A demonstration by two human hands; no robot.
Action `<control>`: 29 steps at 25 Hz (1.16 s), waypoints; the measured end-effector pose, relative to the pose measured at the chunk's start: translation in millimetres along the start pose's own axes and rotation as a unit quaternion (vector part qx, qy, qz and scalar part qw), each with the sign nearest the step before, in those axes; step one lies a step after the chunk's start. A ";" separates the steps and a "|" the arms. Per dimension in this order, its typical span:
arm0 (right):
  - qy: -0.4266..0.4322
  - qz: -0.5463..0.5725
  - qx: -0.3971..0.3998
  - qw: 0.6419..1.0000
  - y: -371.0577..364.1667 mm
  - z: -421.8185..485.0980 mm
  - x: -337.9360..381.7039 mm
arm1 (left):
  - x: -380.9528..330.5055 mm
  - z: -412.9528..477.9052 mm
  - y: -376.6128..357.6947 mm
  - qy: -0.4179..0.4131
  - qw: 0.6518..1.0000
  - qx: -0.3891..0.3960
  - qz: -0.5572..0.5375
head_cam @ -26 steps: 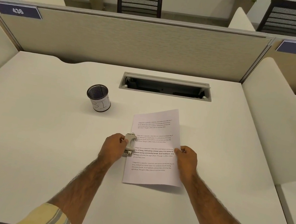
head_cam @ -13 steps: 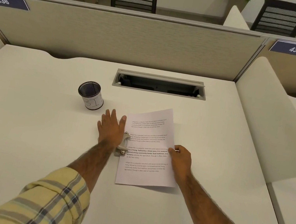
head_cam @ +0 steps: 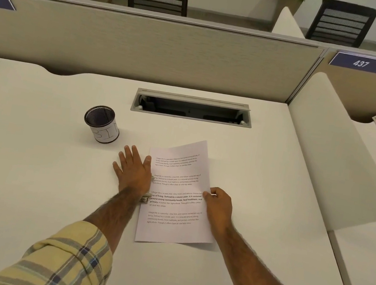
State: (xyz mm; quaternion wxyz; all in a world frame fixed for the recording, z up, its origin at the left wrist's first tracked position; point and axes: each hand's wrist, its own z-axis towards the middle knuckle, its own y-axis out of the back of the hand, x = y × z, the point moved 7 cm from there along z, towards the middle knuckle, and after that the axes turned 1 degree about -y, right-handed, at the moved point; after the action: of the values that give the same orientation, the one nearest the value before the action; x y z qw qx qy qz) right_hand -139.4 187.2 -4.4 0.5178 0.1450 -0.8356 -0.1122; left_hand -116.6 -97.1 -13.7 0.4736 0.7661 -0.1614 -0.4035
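A: Where is the printed sheet (head_cam: 174,204)?
B: Flat on the white desk (head_cam: 28,178), slightly askew, near a mesh pen cup (head_cam: 102,124).
A: And the hands?
B: The left hand (head_cam: 134,171) lies with fingers straight and spread, pressing down on a hole punch (head_cam: 145,198) at the sheet's left edge, which it mostly hides. The right hand (head_cam: 220,206) pinches the right edge with curled fingers.

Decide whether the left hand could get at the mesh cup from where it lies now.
Probably yes. The left hand lies flat on the punch beside the paper, and only bare desk separates its fingers from the mesh cup just ahead; nothing stands between.
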 end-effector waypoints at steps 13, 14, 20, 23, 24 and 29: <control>0.001 0.000 -0.003 1.000 -0.1 2.5 -0.5 | 9.7 1.6 -7.0 -0.016 0.999 -0.023 0.033; -0.001 0.001 -0.001 1.000 -0.4 2.7 -1.2 | 11.4 2.0 -8.1 -0.014 0.999 -0.023 0.031; 0.000 0.000 0.004 1.000 -1.5 5.8 -5.7 | 18.5 5.7 -14.9 -0.024 0.998 -0.030 0.046; 0.001 -0.005 0.001 1.000 -2.9 8.5 -7.7 | 17.2 9.2 -14.0 -0.036 0.998 -0.035 0.047; 0.003 -0.010 0.001 1.000 -3.3 9.1 -7.6 | 17.0 8.5 -14.3 -0.038 0.997 -0.038 0.050; 0.009 -0.017 0.009 1.000 -2.6 11.1 -4.9 | 13.1 6.6 -11.5 -0.032 0.999 -0.006 0.032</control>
State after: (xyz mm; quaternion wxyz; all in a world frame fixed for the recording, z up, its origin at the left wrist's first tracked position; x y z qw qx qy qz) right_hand -147.0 186.9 -14.2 0.5220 0.1649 -0.8294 -0.1118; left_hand -115.2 -103.5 -31.1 0.4856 0.7444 -0.1985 -0.4132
